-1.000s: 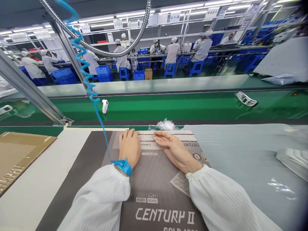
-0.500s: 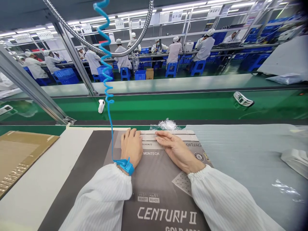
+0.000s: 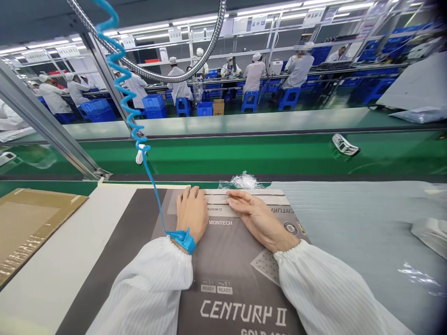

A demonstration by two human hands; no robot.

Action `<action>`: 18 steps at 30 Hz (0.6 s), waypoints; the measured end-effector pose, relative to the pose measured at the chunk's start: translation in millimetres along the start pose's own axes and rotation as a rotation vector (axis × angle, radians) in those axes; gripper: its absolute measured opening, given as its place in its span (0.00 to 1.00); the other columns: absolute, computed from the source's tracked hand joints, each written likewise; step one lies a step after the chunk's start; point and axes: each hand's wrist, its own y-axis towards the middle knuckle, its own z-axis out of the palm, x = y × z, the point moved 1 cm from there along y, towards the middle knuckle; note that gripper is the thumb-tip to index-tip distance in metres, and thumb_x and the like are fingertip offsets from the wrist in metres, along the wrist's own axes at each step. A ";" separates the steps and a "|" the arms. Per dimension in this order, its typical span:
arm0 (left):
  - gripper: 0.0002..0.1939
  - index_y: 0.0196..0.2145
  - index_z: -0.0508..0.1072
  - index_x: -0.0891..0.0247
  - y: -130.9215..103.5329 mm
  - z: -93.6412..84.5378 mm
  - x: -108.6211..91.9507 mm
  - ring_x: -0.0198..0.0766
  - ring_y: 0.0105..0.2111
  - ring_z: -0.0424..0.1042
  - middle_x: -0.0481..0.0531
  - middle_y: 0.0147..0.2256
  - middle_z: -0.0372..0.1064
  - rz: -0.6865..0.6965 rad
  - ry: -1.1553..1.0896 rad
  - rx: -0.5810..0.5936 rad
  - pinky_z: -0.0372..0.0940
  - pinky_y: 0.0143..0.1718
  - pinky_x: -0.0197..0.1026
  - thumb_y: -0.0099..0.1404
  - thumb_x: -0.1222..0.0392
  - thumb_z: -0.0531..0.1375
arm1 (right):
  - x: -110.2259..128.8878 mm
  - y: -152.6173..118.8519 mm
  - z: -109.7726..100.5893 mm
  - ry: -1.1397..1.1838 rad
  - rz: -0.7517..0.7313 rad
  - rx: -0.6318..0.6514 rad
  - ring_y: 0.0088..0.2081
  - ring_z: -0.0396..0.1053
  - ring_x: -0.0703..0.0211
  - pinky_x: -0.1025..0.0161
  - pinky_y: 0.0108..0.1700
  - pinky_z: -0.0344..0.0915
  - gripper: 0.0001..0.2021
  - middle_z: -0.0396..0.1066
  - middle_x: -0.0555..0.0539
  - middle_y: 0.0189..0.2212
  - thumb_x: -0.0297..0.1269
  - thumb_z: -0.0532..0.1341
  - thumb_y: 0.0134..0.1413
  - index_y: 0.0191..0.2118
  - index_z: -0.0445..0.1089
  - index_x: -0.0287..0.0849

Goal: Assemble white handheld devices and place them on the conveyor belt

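Cardboard [image 3: 240, 270] lies flat beneath both hands [image 3: 193, 211].

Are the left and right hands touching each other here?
Apart: the head view shows grey printed cardboard visible between the left hand and right hand.

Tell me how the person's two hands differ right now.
The left hand lies back up, fingers pointing forward; the right hand is tilted on its side, fingers pointing left. The left wears a blue wrist strap; the right shows none. Both are bare, over the grey printed packaging.
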 end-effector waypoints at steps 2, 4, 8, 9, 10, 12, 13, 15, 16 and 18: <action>0.16 0.51 0.70 0.62 0.0 0.1 0.2 0.55 0.62 0.58 0.59 0.58 0.66 0.005 0.000 -0.006 0.57 0.57 0.58 0.72 0.61 0.47 | -0.1 0.2 -0.1 -0.002 0.000 0.004 0.44 0.72 0.62 0.60 0.61 0.61 0.14 0.77 0.49 0.39 0.27 0.73 0.40 0.36 0.77 0.42; 0.16 0.51 0.70 0.62 -0.1 0.0 0.3 0.55 0.62 0.58 0.59 0.58 0.66 0.005 0.000 -0.006 0.57 0.57 0.58 0.72 0.61 0.47 | 0.2 0.3 0.1 -0.004 -0.002 0.009 0.44 0.72 0.62 0.60 0.61 0.60 0.14 0.77 0.49 0.39 0.27 0.73 0.40 0.37 0.77 0.42; 0.16 0.51 0.70 0.63 -0.6 -0.2 0.5 0.55 0.61 0.59 0.59 0.58 0.66 0.001 -0.002 0.005 0.56 0.57 0.58 0.72 0.61 0.47 | 1.3 -0.2 1.2 -0.008 0.004 0.008 0.44 0.72 0.62 0.60 0.62 0.60 0.13 0.76 0.49 0.38 0.27 0.73 0.40 0.36 0.77 0.42; 0.16 0.51 0.70 0.62 -0.7 0.0 0.5 0.55 0.61 0.58 0.59 0.58 0.66 0.002 0.000 0.005 0.56 0.57 0.58 0.72 0.60 0.47 | 1.5 -0.4 1.3 -0.010 0.005 0.005 0.44 0.72 0.62 0.60 0.62 0.60 0.13 0.76 0.49 0.38 0.27 0.73 0.40 0.36 0.76 0.42; 0.16 0.51 0.70 0.62 -0.8 0.2 0.6 0.54 0.62 0.58 0.59 0.58 0.66 0.004 0.002 0.003 0.56 0.57 0.58 0.72 0.60 0.47 | 1.6 -0.5 1.4 -0.013 0.005 0.004 0.44 0.72 0.62 0.60 0.62 0.60 0.13 0.76 0.49 0.38 0.28 0.73 0.40 0.36 0.76 0.42; 0.17 0.52 0.70 0.62 -0.9 0.6 0.7 0.54 0.62 0.58 0.59 0.58 0.66 0.006 0.007 0.001 0.56 0.57 0.58 0.72 0.60 0.47 | 1.7 -0.7 1.4 -0.015 0.002 0.007 0.44 0.72 0.62 0.60 0.62 0.59 0.14 0.76 0.49 0.38 0.28 0.73 0.40 0.36 0.76 0.42; 0.17 0.52 0.70 0.62 -1.0 0.7 0.7 0.54 0.62 0.58 0.59 0.58 0.66 0.005 0.009 0.003 0.57 0.57 0.58 0.72 0.60 0.47 | 1.7 -0.7 1.3 -0.014 -0.001 0.008 0.44 0.72 0.62 0.60 0.62 0.59 0.14 0.76 0.49 0.39 0.28 0.73 0.39 0.36 0.76 0.42; 0.17 0.52 0.70 0.62 -0.9 0.6 0.5 0.54 0.62 0.58 0.59 0.58 0.66 -0.001 0.013 0.013 0.56 0.58 0.57 0.73 0.60 0.47 | 1.8 -1.0 1.1 -0.015 0.000 0.015 0.45 0.71 0.62 0.59 0.62 0.59 0.14 0.76 0.49 0.39 0.28 0.73 0.39 0.36 0.76 0.43; 0.17 0.52 0.70 0.62 -0.8 0.4 0.3 0.54 0.62 0.58 0.58 0.59 0.65 -0.007 0.015 0.018 0.56 0.58 0.57 0.73 0.60 0.47 | 1.9 -1.3 1.0 -0.016 0.004 0.017 0.45 0.71 0.62 0.60 0.63 0.59 0.14 0.76 0.49 0.39 0.29 0.74 0.39 0.37 0.76 0.43; 0.17 0.52 0.70 0.62 -0.5 -0.1 -0.2 0.53 0.62 0.58 0.58 0.59 0.65 -0.015 0.020 0.024 0.56 0.58 0.57 0.73 0.60 0.47 | 2.3 -2.1 1.0 -0.020 0.012 0.017 0.45 0.71 0.62 0.60 0.63 0.59 0.15 0.76 0.50 0.39 0.29 0.74 0.39 0.37 0.76 0.43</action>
